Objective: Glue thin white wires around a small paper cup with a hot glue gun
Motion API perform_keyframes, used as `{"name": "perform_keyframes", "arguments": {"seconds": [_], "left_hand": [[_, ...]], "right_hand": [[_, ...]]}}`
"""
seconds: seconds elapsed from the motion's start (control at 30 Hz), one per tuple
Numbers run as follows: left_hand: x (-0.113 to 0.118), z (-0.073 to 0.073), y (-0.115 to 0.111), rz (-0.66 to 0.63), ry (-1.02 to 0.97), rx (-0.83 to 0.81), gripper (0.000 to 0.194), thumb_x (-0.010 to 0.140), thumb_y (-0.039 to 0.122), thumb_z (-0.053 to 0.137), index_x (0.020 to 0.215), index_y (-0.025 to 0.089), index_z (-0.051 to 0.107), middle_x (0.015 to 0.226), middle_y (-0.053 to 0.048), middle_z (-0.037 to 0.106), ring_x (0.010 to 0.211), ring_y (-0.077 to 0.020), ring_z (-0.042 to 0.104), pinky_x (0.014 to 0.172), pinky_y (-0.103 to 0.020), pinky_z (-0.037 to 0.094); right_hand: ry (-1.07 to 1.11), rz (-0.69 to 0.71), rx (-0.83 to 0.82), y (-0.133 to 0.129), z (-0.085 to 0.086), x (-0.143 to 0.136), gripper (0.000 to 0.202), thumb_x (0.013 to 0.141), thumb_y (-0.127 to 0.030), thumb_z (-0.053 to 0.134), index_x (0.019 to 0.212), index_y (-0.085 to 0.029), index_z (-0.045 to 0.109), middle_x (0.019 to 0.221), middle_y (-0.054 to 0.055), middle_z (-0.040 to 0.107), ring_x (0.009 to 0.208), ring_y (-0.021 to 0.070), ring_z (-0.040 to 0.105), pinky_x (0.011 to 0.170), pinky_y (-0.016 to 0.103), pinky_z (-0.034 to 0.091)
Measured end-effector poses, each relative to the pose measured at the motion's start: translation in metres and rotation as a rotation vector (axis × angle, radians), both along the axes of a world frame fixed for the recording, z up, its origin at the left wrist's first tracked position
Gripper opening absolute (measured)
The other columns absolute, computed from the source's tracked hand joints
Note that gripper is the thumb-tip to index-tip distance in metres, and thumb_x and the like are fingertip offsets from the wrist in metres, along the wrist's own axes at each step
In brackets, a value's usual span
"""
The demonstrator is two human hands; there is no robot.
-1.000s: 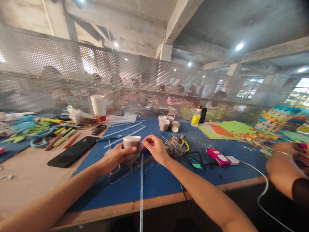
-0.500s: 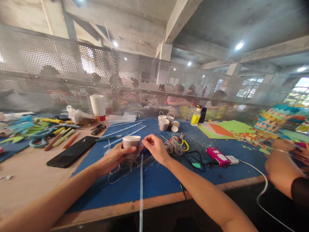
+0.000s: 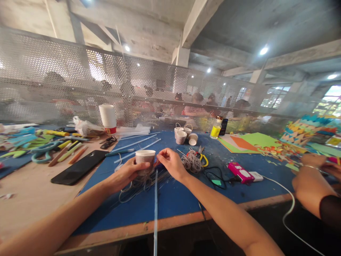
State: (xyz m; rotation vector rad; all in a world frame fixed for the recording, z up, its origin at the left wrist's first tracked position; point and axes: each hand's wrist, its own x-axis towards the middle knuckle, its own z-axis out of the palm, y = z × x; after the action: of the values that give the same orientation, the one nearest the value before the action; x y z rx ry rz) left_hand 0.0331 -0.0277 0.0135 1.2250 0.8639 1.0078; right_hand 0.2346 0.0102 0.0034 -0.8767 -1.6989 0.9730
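Observation:
My left hand (image 3: 130,171) is closed around a paper cup (image 3: 145,153), held upright, its lower side wrapped in grey-brown cord. The fingers of my right hand (image 3: 170,161) are pinched together just right of the cup; what they hold is too small to make out. Below the hands, loose cord (image 3: 141,185) lies in loops on the blue mat (image 3: 181,202). A long translucent glue stick (image 3: 156,213) points towards me, its far end at a dark blue object mostly hidden behind my hand. Beyond my right wrist sit a cord bundle (image 3: 193,161) and yellow-handled scissors (image 3: 204,160).
Several small cups (image 3: 181,137) stand at the back near a glass bottle (image 3: 215,128). A black phone (image 3: 80,167), teal scissors (image 3: 44,153) and a cup stack (image 3: 108,119) are left. A pink device (image 3: 241,173) with a white cable lies right, near another person's arm (image 3: 310,188).

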Motion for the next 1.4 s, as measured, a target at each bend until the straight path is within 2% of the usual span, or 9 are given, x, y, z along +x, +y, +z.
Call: {"name": "perform_keyframes", "arguments": {"seconds": [0.27, 0.63, 0.87, 1.0, 1.23, 1.4], "left_hand": [[0.001, 0.001, -0.002, -0.013, -0.004, 0.008, 0.037, 0.078, 0.034, 0.078, 0.114, 0.027, 0.076, 0.118, -0.008, 0.077, 0.107, -0.0267, 0.071, 0.097, -0.036, 0.053], [-0.001, 0.000, -0.001, -0.061, -0.017, -0.011, 0.040, 0.079, 0.034, 0.079, 0.117, 0.024, 0.073, 0.122, -0.009, 0.076, 0.111, -0.0268, 0.070, 0.099, -0.035, 0.051], [0.000, 0.003, -0.003, -0.049, 0.004, 0.003, 0.040, 0.076, 0.035, 0.080, 0.114, 0.023, 0.076, 0.122, -0.010, 0.076, 0.114, -0.0301, 0.069, 0.098, -0.036, 0.053], [-0.002, 0.001, -0.002, -0.050, -0.011, -0.009, 0.041, 0.075, 0.034, 0.080, 0.115, 0.024, 0.075, 0.122, -0.009, 0.076, 0.112, -0.0287, 0.070, 0.098, -0.035, 0.053], [-0.004, 0.002, -0.003, -0.081, -0.011, -0.031, 0.046, 0.076, 0.035, 0.080, 0.119, 0.022, 0.072, 0.125, -0.011, 0.074, 0.118, -0.0306, 0.067, 0.099, -0.037, 0.053], [-0.005, -0.002, 0.000, -0.080, -0.031, -0.038, 0.046, 0.075, 0.033, 0.080, 0.119, 0.022, 0.073, 0.121, -0.010, 0.076, 0.111, -0.0293, 0.069, 0.095, -0.037, 0.054]], "right_hand": [[0.000, 0.013, 0.003, 0.002, -0.002, 0.001, 0.025, 0.090, -0.046, 0.065, 0.090, -0.021, 0.059, 0.079, 0.001, 0.071, 0.076, 0.0177, 0.071, 0.075, 0.029, 0.053], [-0.023, 0.006, 0.015, 0.002, -0.001, 0.002, 0.027, 0.089, -0.047, 0.064, 0.089, -0.020, 0.060, 0.081, 0.001, 0.070, 0.075, 0.0164, 0.069, 0.074, 0.028, 0.053], [0.001, 0.023, -0.004, 0.005, -0.004, 0.002, 0.026, 0.088, -0.046, 0.066, 0.089, -0.020, 0.061, 0.081, 0.001, 0.070, 0.074, 0.0163, 0.069, 0.075, 0.028, 0.054], [0.018, 0.036, -0.011, 0.006, -0.005, 0.002, 0.025, 0.087, -0.045, 0.067, 0.088, -0.020, 0.061, 0.079, 0.000, 0.070, 0.074, 0.0164, 0.070, 0.074, 0.028, 0.054], [0.073, 0.131, -0.110, 0.004, 0.001, 0.002, 0.029, 0.084, -0.048, 0.071, 0.088, -0.020, 0.060, 0.074, 0.000, 0.072, 0.073, 0.0179, 0.072, 0.077, 0.030, 0.054], [0.113, 0.226, -0.163, 0.002, 0.006, 0.003, 0.031, 0.085, -0.049, 0.071, 0.088, -0.020, 0.060, 0.073, 0.000, 0.072, 0.072, 0.0180, 0.073, 0.081, 0.031, 0.054]]}}
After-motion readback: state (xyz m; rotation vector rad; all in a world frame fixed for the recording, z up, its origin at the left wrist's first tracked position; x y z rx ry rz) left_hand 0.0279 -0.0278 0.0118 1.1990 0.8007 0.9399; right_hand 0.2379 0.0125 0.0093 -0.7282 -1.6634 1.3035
